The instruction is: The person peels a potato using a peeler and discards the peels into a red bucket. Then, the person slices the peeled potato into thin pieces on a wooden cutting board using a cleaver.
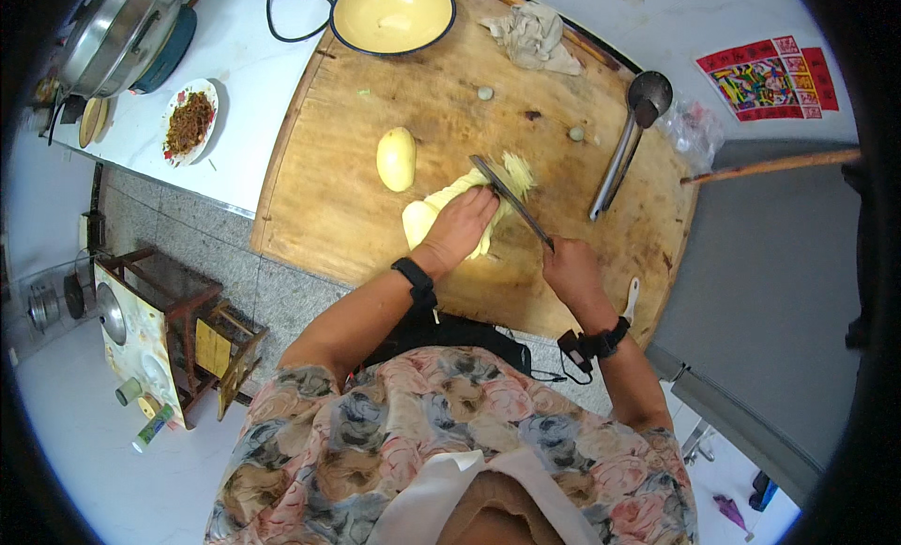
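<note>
My right hand (574,263) grips the handle of a kitchen knife (517,205), its blade slanting up and left over the food. Beside the blade, my left hand (457,224) presses down with bent fingers on overlapping slices of peeled potato (421,221). Thin potato shreds (519,173) lie in a small heap on the blade's far side. A whole peeled potato (396,159) rests to the left of the slices. Everything sits on a large wooden board (324,200). The slices under my left palm are partly hidden.
An enamel basin (394,17) and a crumpled cloth (535,38) stand at the back. Two long-handled ladles (619,143) lie right; a white-handled utensil (633,300) is near my right wrist. Leftward are a plate of brown food (190,126) and a metal pan (116,38).
</note>
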Demonstrator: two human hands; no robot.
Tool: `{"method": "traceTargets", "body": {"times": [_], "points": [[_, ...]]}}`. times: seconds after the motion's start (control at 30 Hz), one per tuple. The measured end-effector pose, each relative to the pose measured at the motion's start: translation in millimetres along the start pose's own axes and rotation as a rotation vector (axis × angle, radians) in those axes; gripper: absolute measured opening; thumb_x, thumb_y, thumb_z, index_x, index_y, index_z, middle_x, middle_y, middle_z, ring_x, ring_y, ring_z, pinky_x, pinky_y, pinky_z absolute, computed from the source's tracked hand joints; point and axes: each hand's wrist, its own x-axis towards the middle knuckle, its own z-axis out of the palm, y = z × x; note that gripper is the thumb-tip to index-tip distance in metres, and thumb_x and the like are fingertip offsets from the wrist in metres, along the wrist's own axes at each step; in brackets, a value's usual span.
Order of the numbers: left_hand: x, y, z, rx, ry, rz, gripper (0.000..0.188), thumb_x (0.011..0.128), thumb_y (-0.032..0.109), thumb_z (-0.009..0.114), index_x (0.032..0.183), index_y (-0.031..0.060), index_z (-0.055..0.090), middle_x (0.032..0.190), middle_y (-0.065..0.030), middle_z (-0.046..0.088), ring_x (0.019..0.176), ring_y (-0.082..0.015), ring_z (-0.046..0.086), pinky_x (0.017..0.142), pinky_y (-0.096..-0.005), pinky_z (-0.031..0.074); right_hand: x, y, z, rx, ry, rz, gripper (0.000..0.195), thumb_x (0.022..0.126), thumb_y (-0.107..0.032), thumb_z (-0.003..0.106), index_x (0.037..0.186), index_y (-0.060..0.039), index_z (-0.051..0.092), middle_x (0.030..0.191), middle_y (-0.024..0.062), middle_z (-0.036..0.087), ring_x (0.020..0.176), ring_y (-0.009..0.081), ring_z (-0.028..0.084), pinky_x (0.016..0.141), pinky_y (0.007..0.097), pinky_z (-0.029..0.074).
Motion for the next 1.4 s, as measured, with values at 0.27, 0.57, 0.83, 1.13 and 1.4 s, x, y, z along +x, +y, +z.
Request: {"method": "traceTargets", "body": {"times": [0.27,0.57,0.83,1.13,1.4], "points": [[-5,2,1,-0.029,-0.006,-0.011,0.039,0.080,0.008,0.056,0.117,-0.0030,0.062,0.113,-0.0126,0.059,0.109,-0.0272,0.055,0.094,-0.0338,0.050,2,-5,-7,-0.045,-0.009,0.004,0.021,0.090,-0.017,0.061,0.089,0.0018,0.070,0.075,0.0278,0.064,0.072,0.0467,0.064,0.066,0.0543,0.050],[-2,0,1,0.011,-0.005,0.000,0.036,0.080,0.008,0.057,0.114,-0.0016,0.062,0.109,-0.0118,0.058,0.108,-0.0268,0.055,0.093,-0.0338,0.050,3,-18,-14,-0.002,-0.018,0.018,0.021,0.088,-0.015,0.060,0.085,0.0035,0.068,0.077,0.0279,0.065,0.073,0.0475,0.064,0.067,0.0554,0.051],[-2,-1,-2,0.038,-0.005,-0.012,0.036,0.080,0.008,0.057,0.114,-0.0018,0.062,0.111,-0.0117,0.059,0.107,-0.0261,0.055,0.093,-0.0329,0.050,6,-24,-25,-0.042,-0.064,0.053,0.021,0.089,-0.017,0.063,0.086,0.0025,0.068,0.077,0.0269,0.065,0.073,0.0465,0.064,0.065,0.0536,0.051],[-3,0,-3,0.033,0.020,-0.006,0.035,0.079,0.007,0.057,0.112,-0.0028,0.063,0.107,-0.0112,0.057,0.105,-0.0259,0.055,0.092,-0.0320,0.049,2,-27,-24,0.002,-0.021,0.010,0.022,0.084,-0.017,0.061,0.086,0.0026,0.069,0.075,0.0279,0.066,0.072,0.0466,0.066,0.069,0.0554,0.053],[-7,8,-10,0.046,0.013,-0.013,0.038,0.079,0.007,0.057,0.114,-0.0032,0.064,0.113,-0.0112,0.059,0.105,-0.0254,0.055,0.093,-0.0318,0.050,5,-9,-3,-0.023,-0.103,0.066,0.021,0.084,-0.015,0.058,0.086,0.0026,0.069,0.078,0.0281,0.067,0.074,0.0470,0.066,0.069,0.0559,0.052]]}}
